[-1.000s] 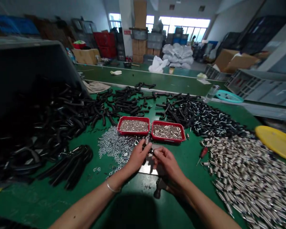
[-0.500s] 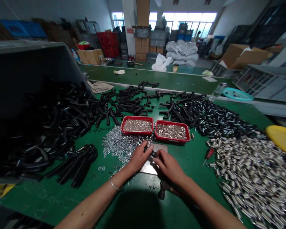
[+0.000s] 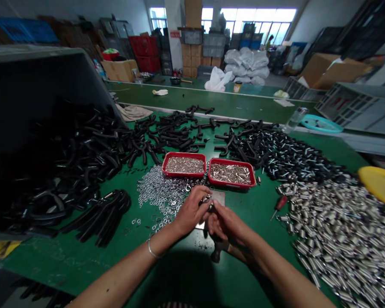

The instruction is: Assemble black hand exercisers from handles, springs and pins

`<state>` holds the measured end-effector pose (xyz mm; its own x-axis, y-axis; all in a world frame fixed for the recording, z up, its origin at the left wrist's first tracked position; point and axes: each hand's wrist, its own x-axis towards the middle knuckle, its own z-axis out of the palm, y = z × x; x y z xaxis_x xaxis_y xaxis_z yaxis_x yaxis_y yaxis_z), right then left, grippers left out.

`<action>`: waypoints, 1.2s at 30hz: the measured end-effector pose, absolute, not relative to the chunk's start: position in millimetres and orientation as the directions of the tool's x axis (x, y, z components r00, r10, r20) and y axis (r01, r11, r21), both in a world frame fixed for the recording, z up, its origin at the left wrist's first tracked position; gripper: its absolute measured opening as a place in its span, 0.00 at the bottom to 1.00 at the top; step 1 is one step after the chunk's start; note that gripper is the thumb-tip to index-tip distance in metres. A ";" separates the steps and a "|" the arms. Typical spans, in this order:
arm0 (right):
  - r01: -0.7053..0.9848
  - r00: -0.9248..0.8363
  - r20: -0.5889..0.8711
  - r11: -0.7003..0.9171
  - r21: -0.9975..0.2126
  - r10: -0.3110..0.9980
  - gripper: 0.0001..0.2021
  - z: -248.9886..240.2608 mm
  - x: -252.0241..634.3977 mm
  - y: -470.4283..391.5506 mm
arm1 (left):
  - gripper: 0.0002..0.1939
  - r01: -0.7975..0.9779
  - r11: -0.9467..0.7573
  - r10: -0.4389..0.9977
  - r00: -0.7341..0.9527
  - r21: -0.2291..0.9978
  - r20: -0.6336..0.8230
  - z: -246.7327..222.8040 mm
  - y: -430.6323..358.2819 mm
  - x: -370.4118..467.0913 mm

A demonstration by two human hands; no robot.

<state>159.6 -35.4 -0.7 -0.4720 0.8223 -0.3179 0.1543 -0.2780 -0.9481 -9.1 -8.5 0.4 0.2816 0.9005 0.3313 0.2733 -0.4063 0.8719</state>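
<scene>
Both my hands meet over a metal plate [image 3: 218,197] on the green table. My left hand [image 3: 192,209] is closed round a small metal and black part [image 3: 206,199], mostly covered by the fingers. The fingertips of my right hand [image 3: 226,220] are pinched against the same part from the right. Just beyond stand a red tray of tiny metal pieces [image 3: 184,165] and a red tray of small pins [image 3: 231,173]. Loose washers [image 3: 160,192] lie left of the plate. A hammer [image 3: 216,250] rests below my right hand.
Black handles [image 3: 96,149] spill from a tipped bin at left. Metal cylinders [image 3: 346,231], black pieces with pins [image 3: 295,154], a red screwdriver [image 3: 280,203] and a yellow lid [image 3: 380,186] are at right. A clear bottle [image 3: 295,119] lies by a teal lid [image 3: 321,123].
My left fingers have curled further over the part, covering its spring-like metal end. My right hand has turned, its lower fingers now curled beneath. The camera view has shifted slightly.
</scene>
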 end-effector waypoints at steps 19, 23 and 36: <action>-0.077 -0.329 -0.236 -0.275 -0.958 0.914 0.15 -0.9 156.0 -47.0 | 0.07 0.373 -0.418 0.908 0.183 0.828 0.376 -2.7 -16.9 -0.8; 0.160 -0.176 -0.039 -0.011 -0.987 0.984 0.13 -0.4 156.8 -50.6 | 0.10 0.342 -0.221 0.975 0.078 0.913 0.206 -4.4 -19.5 -0.7; 0.040 -0.146 -0.096 -0.091 -0.995 0.985 0.11 -3.5 155.7 -61.9 | 0.09 0.410 -0.219 0.973 0.158 0.886 0.167 -2.8 -14.9 5.1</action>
<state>155.7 -61.9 -3.5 -0.1463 0.9846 -0.0960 0.0397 -0.0911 -0.9951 5.1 -14.9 -2.8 0.1579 0.9732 0.1672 0.4099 -0.2187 0.8855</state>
